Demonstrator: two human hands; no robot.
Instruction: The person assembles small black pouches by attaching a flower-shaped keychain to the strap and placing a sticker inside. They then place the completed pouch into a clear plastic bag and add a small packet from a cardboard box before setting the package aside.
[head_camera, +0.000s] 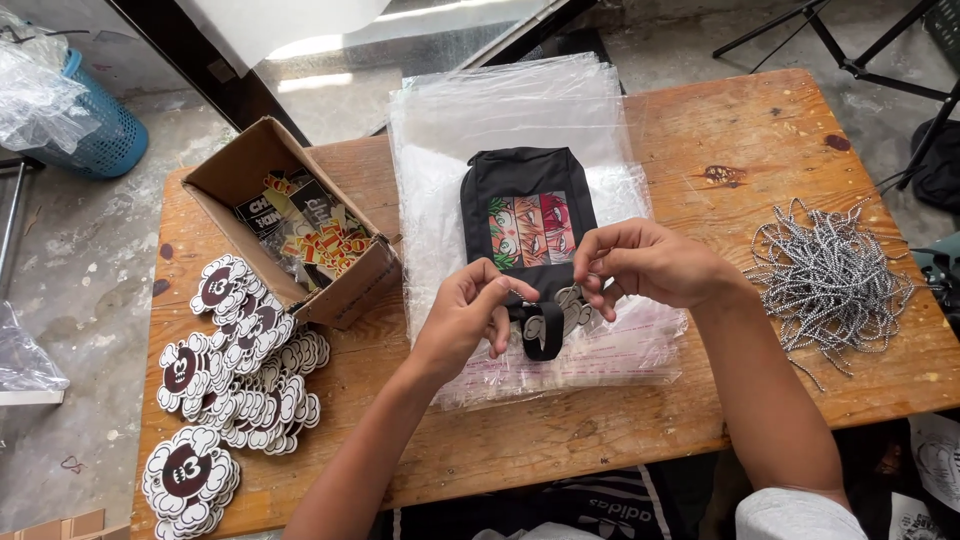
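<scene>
Fingers of your left hand (468, 310) and right hand (640, 265) pinch a cloud-shaped tag (567, 308) at the black pouch's (525, 215) loop (543, 335); tag not yet attached, pouch unbagged atop clear bags (440, 160).

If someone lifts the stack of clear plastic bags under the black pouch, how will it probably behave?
The stack of clear plastic bags would probably flop and sag, since the sheets look thin and wrinkled. The glossy surfaces suggest the layers may slide apart. It seems light, so lifting it could tip the black pouch lying on it, where the left hand and right hand work.
</scene>
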